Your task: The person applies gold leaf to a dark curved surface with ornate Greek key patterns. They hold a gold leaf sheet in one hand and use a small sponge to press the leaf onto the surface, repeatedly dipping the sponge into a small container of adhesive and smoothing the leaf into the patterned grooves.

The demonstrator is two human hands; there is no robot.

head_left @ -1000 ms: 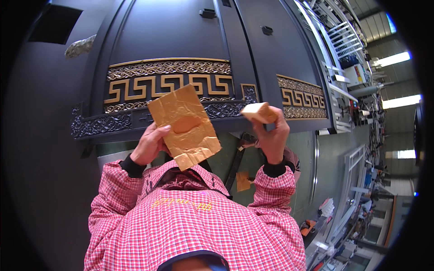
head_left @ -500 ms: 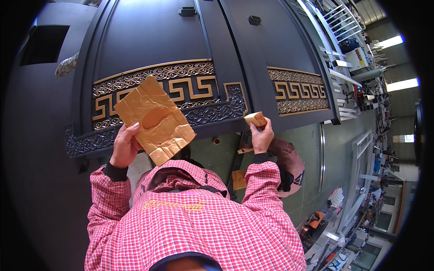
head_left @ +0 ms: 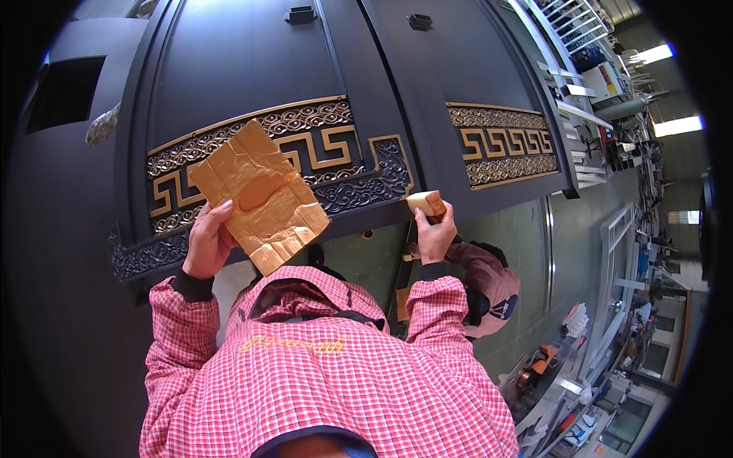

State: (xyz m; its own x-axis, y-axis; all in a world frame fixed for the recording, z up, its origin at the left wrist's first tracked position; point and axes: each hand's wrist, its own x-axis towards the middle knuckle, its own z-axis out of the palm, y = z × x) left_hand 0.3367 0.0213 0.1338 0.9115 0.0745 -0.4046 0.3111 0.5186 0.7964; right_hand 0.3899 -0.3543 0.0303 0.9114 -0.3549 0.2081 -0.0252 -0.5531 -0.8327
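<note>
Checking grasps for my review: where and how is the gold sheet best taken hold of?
Probably at the left edge of the gold sheet, from the lower left, thumb on its face, where the left hand pinches it: the sheet is thin and broad, and an edge pinch stays clear of the oval patch mid-face.

A dark double panel (head_left: 221,69) spreads ahead of the left grip (head_left: 208,240) and right grip (head_left: 437,233). Ahead of each, it bears a gold meander band (head_left: 508,145); a gold-edged scroll corner (head_left: 388,164) sits just beyond the right grip, leftward; two small black boxes (head_left: 419,21) sit farther off.
</note>
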